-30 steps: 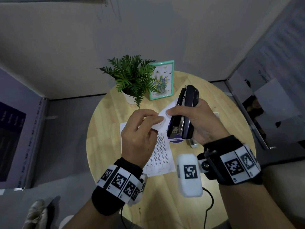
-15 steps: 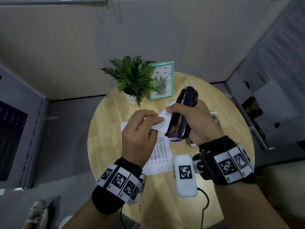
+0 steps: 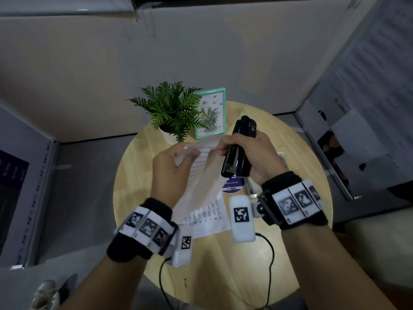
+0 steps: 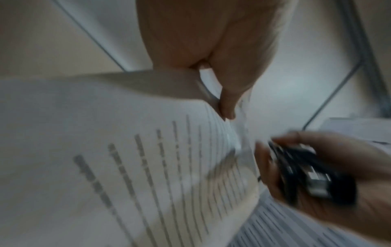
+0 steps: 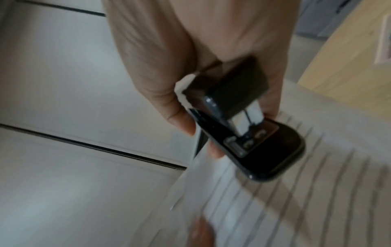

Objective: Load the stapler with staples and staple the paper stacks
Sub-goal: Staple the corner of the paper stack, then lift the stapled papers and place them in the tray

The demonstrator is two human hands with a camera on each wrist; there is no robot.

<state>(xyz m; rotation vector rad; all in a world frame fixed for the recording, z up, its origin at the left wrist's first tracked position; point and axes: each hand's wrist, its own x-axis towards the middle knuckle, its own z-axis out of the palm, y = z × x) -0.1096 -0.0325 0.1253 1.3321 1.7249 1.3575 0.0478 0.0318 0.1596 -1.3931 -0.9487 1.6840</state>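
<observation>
Nearest me, on the round table (image 3: 143,175), a printed sheet (image 3: 205,218) lies flat, partly under my forearms.

Above it, my left hand (image 3: 172,173) has thumb and fingers pinched on the upper corner of the lifted paper stack (image 3: 201,175). The stack hangs from that pinch, sloping down toward me, long axis running away from my body. Left wrist view: thumb (image 4: 228,100) pressed on the sheet's top edge, pages blurred.

Just right of it, my right hand (image 3: 257,157) is wrapped round the black stapler (image 3: 239,151), fingers curled about its body. The stapler stands steeply, long axis near vertical in the head view. Right wrist view shows its mouth (image 5: 251,133) open a little, metal plate visible, nothing between the halves. Whether staples are loaded, I cannot tell.

The key relation: the paper's gripped corner sits directly left of the stapler, nearly touching my right fingertips (image 3: 221,151). Stapler mouth end points away from the corner, I judge, so the right hand is the nearer one to turn it in.

Farther off: a potted fern (image 3: 172,108), a teal picture frame (image 3: 211,113).
</observation>
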